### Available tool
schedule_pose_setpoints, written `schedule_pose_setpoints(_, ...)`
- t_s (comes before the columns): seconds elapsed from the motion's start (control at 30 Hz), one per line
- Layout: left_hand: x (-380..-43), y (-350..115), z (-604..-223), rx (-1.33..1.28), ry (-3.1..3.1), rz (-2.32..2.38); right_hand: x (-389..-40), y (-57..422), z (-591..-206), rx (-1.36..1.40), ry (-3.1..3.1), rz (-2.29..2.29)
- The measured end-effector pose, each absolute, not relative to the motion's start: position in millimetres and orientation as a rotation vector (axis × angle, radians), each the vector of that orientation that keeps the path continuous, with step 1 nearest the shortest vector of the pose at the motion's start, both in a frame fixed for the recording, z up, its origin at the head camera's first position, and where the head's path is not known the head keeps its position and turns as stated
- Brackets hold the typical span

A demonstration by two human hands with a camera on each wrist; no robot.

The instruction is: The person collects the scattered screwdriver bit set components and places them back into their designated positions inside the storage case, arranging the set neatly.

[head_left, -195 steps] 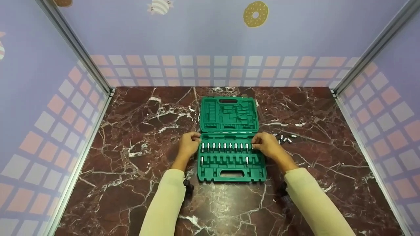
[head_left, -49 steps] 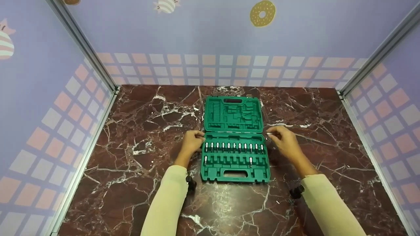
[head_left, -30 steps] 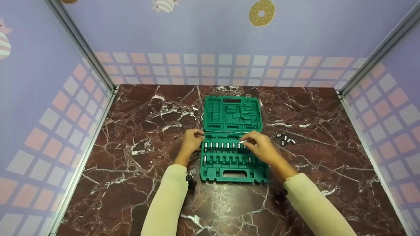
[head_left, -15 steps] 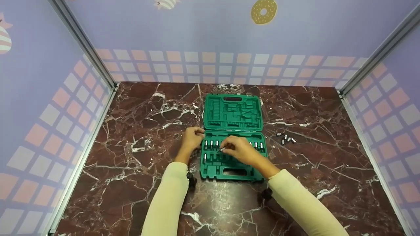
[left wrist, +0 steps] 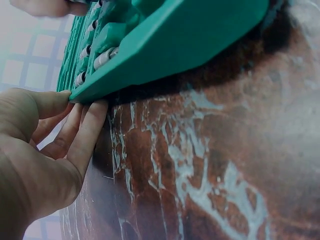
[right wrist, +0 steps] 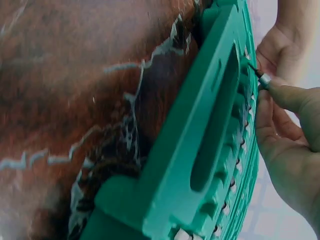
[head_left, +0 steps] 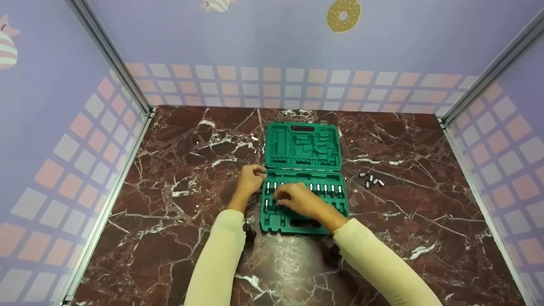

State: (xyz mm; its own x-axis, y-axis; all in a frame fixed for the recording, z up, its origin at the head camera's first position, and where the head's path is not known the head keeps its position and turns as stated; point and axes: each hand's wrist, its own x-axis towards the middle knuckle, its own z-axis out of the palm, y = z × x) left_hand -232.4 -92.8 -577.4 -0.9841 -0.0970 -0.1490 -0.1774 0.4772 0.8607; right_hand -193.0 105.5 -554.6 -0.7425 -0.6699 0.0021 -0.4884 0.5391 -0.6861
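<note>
An open green socket case (head_left: 272, 223) lies on the table, its lid (head_left: 304, 144) folded back. My left hand (head_left: 250, 179) holds the case's left edge; in the left wrist view its thumb (left wrist: 52, 103) sits on the rim and its fingers lie along the side. A bit socket (right wrist: 263, 78), silver with a thin dark tip, is pinched by my right hand (head_left: 302, 199) over the front row's left end. Its tip points down toward the slots. Upright bit sockets (head_left: 325, 189) line the back row, partly hidden by that hand. One bit socket (head_left: 267, 204) stands leftmost in front.
Several loose bit sockets (head_left: 371, 180) lie in a small pile on the marble-patterned table (head_left: 178, 238), right of the case. Patterned panels (head_left: 293, 51) enclose the table at the back and both sides.
After reaching the loose pile at the right, my right hand has carried a bit socket leftward across the case to the front row. Another has joined the back row. My left hand has stayed put.
</note>
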Motion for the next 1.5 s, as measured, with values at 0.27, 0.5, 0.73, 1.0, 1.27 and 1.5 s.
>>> schedule_pose_setpoints(0.27, -233.6, -90.5, -580.1, -0.248, 2.599, 1.577, -189.5, 95.5, -561.8, -1.125, 2.598, -0.884)
schedule_pose_setpoints(0.5, -234.6, -90.7, -579.6, -0.249, 2.611, 1.574, -189.4, 89.7, -560.3, -1.060, 2.617, -0.890)
schedule_pose_setpoints(0.73, -235.0, -90.9, -580.2, -0.237, 2.651, 1.542, -190.8, 85.9, -559.1, -0.957, 2.635, -0.914)
schedule_pose_setpoints(1.0, -234.5, -91.6, -578.1, -0.258, 2.642, 1.557, -192.0, 84.5, -561.0, -0.907, 2.642, -0.945)
schedule_pose_setpoints(1.27, -232.3, -92.4, -577.1, -0.251, 2.661, 1.543, -191.6, 80.5, -561.1, -0.866, 2.661, -0.891)
schedule_pose_setpoints(1.5, -232.0, -92.3, -576.5, -0.239, 2.644, 1.567, -192.1, 79.0, -560.1, -0.867, 2.663, -0.876)
